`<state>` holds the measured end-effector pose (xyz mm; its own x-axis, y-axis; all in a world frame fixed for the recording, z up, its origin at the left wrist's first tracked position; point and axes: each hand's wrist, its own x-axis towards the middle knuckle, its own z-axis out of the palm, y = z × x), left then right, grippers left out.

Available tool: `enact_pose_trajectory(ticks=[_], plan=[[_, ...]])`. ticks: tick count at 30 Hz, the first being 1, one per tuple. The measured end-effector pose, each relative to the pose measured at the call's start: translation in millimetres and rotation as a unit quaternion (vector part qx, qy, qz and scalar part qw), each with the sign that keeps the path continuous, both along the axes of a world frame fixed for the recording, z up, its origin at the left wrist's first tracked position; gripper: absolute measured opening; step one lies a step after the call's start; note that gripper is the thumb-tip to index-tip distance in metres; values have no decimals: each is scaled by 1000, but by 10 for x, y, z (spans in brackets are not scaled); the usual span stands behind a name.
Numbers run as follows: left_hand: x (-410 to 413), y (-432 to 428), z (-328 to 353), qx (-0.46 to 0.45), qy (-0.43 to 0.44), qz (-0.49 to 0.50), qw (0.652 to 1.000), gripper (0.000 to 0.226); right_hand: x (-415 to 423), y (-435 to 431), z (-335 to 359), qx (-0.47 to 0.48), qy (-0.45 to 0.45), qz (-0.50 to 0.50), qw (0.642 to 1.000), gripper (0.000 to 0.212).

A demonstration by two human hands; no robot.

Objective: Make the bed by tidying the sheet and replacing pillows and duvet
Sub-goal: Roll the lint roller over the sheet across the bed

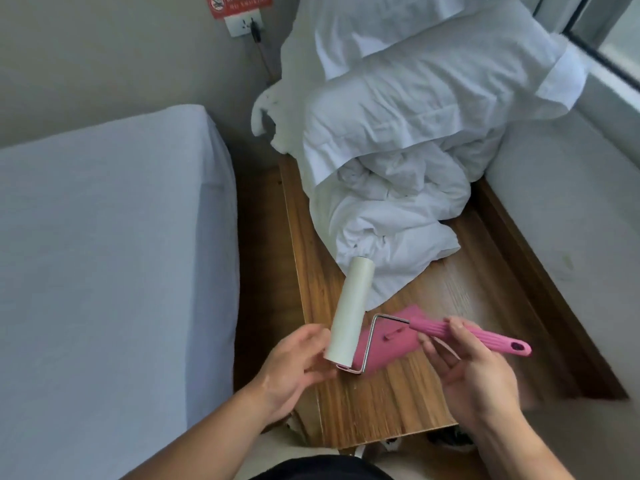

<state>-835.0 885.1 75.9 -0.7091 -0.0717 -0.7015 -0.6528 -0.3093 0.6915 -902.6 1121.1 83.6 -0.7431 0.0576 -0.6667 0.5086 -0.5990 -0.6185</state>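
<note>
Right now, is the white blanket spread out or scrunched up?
Scrunched up: the duvet lies bunched in creased folds on the wooden table, not on the bed.

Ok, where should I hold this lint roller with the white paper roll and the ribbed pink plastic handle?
Grip the ribbed pink handle, coming from its free right end. It sticks out straight, clear of the white paper roll, and the ribs should steady your fingers. Your right hand pinches it mid-length now; I would keep off the roll's paper face.

matt wood-grain table (433, 393), creased white cloth duvet (391, 202), lint roller (353, 313) w/ smooth paper, pink ribbed plastic, shiny metal wire
</note>
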Motion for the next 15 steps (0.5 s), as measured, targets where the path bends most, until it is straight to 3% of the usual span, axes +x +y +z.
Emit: enact_pose_trajectory(ticks=[3, 6, 10, 12, 14, 15], plan=[[120, -373, -16, -8, 2, 46, 999, 47, 60, -594, -16, -42, -9, 30, 999, 14], [210, -968, -116, -68, 6, 67, 995, 43, 61, -1224, -14, -52, -22, 87, 995, 11], [334, -2075, -231, -79, 9, 103, 991, 37, -33, -2034, -79, 12, -20, 136, 990, 10], [415, -2729, -260, -100, 0, 117, 988, 33, -105, -2454, -79, 57, 7, 206, 977, 18], [540, -3338, -316, -105, -11, 115, 988, 36, -164, -2869, -43, 165, 37, 361, 917, 21], [601, -3611, -343, -110, -20, 106, 988, 39, -187, -3089, -20, 241, 61, 459, 853, 20]])
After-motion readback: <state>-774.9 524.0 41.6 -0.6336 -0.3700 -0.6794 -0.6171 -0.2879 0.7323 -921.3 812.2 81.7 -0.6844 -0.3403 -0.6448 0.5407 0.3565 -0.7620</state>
